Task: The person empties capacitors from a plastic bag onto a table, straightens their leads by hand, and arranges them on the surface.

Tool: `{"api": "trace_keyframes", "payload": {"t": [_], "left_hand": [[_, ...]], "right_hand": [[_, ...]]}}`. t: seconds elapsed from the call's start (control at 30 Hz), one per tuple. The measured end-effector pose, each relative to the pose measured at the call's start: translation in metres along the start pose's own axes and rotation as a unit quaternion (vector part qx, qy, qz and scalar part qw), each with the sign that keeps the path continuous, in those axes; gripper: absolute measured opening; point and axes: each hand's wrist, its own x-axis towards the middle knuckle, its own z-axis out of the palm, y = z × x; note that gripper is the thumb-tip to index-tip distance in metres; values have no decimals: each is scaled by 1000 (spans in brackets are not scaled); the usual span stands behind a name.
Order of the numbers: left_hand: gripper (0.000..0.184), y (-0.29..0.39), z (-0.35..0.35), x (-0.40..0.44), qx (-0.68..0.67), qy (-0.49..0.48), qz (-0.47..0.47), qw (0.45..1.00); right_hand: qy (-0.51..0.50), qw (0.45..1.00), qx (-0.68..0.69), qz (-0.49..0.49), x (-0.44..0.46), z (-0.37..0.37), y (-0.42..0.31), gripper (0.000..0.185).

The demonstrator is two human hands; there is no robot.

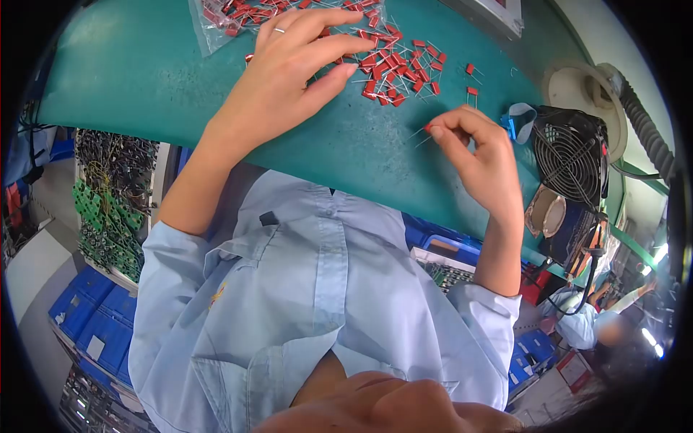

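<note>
Capacitor (red, box-type by its look) is pinched by its body btwn thumb and index finger of R hand, right of centre in upper half of frame, w/ both thin leads sticking out toward lower left. Since only the small body is gripped, a slip or twist could be caused by uneven fingertip pressure; leads could be bent if pushed against the green worktop. L hand is held w/ fingers spread and thumb apart, nothing seen pinched, over the left side of the capacitor pile, top centre; whether pile is touched by its fingertips can't be told. Leads there are crossed at all angles, so tangling is judged the main risk: if one pc. were pulled, others could be dragged along or bent. Clear plastic bag, upper left, lies near L hand; if caught by wrist, more pcs. could be spilled. Two stray capacitors, above R hand, could be knocked away by its knuckles, poss. toward the blue clip or fan at right.
</note>
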Motion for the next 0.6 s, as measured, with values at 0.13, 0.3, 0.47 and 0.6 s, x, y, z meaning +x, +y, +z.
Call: {"api": "trace_keyframes", "payload": {"t": [0.13, 0.3, 0.47, 0.6], "left_hand": [[27, -3, -11, -22, -61, -94, -53, 992], [26, 6, -12, -47, -35, -50, -83, 995], [22, 6, -11, -61, 0, -33, -99, 995], [21, -2, -4, -63, -17, -8, -90, 996]], "right_hand": [[-24, 999, -24, 5, 3, 15, 11, 7], [12, 993, -89, -80, 4, 27, 18, 9], [22, 982, -135, -127, 2, 35, 23, 11], [27, 971, -173, -163, 3, 36, 25, 16]]}}
